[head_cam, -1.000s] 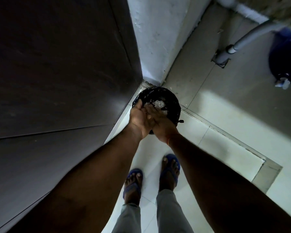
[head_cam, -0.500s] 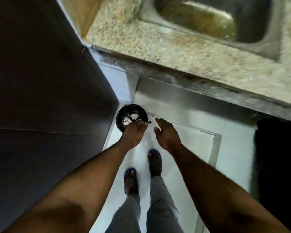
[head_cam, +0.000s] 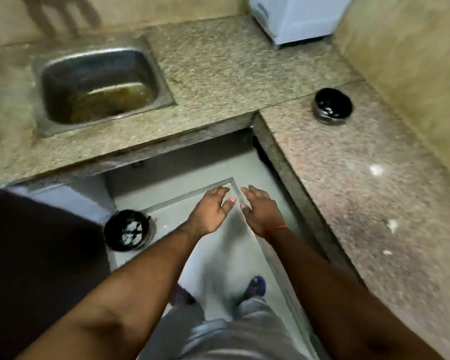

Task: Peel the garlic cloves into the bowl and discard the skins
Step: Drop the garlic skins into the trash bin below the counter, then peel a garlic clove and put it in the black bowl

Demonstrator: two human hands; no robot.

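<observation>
Discard step, as I read it: my left hand and right hand, both slack and holding nothing, hover just apart right of the bin with white skins inside; bowl on the counter, far right of the bin; next I'd reach for stray scraps there

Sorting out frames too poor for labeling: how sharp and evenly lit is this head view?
Head view: soft with motion smear all over; the bin on the floor and the bowl on the counter show only as dark shapes; lower left is nearly black; wide-angle bending curves the counter edges; left hand and right hand remain readable, fingers spread.
</observation>
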